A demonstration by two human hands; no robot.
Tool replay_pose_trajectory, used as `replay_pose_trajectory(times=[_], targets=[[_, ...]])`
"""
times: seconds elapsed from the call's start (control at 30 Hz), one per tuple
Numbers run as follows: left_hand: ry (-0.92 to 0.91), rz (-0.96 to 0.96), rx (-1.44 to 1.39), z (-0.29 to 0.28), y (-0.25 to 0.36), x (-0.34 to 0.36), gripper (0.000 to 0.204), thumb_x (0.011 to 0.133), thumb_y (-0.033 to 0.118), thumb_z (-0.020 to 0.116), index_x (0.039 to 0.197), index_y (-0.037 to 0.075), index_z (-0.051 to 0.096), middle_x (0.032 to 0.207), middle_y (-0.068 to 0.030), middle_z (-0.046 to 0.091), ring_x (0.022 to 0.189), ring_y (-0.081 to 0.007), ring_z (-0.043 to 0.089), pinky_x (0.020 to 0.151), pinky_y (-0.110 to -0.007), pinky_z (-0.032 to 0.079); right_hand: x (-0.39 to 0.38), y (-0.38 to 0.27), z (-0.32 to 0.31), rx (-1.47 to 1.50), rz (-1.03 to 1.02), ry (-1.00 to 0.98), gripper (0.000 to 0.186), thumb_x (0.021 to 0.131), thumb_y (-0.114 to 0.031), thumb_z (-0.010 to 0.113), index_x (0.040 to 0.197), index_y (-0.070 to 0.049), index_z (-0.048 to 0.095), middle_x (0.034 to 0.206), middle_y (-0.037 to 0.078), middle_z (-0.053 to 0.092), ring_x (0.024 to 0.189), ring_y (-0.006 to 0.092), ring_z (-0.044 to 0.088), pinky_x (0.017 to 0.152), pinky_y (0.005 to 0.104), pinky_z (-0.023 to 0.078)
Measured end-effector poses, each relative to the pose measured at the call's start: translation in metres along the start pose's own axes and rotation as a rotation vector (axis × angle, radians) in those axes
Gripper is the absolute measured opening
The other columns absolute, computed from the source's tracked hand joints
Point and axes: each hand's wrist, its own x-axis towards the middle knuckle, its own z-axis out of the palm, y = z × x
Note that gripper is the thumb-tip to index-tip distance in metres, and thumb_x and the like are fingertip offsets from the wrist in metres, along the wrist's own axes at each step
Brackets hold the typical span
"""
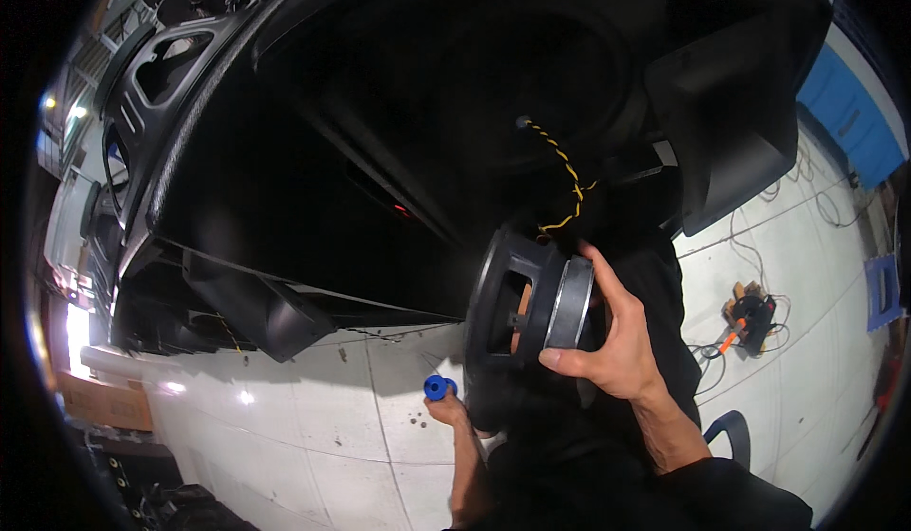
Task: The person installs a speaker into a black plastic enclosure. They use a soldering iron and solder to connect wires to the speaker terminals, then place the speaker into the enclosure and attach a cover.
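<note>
Gripping speaker driver (531,298) between fingers (593,275).

Speaker driver (531,298) in my right hand (617,346), at picture centre, just in front of big speaker cabinet (313,151) filling view from 9 to 1 o'clock. Twisted cable (567,175) runs from cabinet interior at 12 o'clock down to driver. My left hand (446,403), at 7 o'clock of driver, grips tool handle (437,387) above tiled floor (313,427). Tool with cords (750,317) on floor at 3 o'clock, well apart. Cardboard box (104,403) far off at 8 o'clock.
</note>
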Motion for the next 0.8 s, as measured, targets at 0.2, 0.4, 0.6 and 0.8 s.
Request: replay_pose_trajectory(times=[0.2,0.4,0.6,0.8], targets=[[-0.084,-0.028,-0.028,-0.006,-0.007,0.001,0.054,0.071,0.015,0.089,0.111,-0.008,0.06,0.1,-0.0159,0.072,0.087,-0.0242,0.068,0.082,-0.037,0.054,0.006,0.029,-0.007,0.16,-0.063,-0.083,0.118,0.059,-0.033,0.089,0.152,0.011,0.033,0.138,0.024,0.055,0.126,0.031,0.057,0.111,0.0402,0.041],[-0.116,-0.038,-0.073,-0.012,-0.006,-0.001,0.057,0.073,0.014,0.088,0.115,-0.009,0.057,0.102,-0.0164,0.07,0.089,-0.0241,0.067,0.083,-0.036,0.054,0.01,0.033,-0.017,0.603,0.169,-0.223,0.116,0.057,-0.028,0.087,0.153,0.009,0.033,0.136,0.016,0.057,0.125,0.0271,0.057,0.114,0.0361,0.038],[-0.15,-0.05,-0.107,-0.018,-0.005,-0.003,0.06,0.075,0.014,0.086,0.119,-0.011,0.055,0.105,-0.0169,0.068,0.09,-0.0241,0.066,0.084,-0.035,0.053,0.012,0.025,-0.02,0.544,0.123,-0.207,0.12,0.056,-0.023,0.087,0.155,0.009,0.029,0.139,0.016,0.053,0.131,0.0259,0.053,0.117,0.035,0.034],[-0.181,-0.055,-0.138,-0.027,-0.005,-0.004,0.063,0.076,0.013,0.085,0.123,-0.013,0.052,0.107,-0.0174,0.066,0.092,-0.0241,0.065,0.085,-0.034,0.053,0.013,0.024,-0.016,0.291,0.111,-0.108,0.133,0.043,-0.039,0.086,0.153,0.011,0.032,0.14,0.018,0.055,0.128,0.027,0.057,0.114,0.035,0.039]])
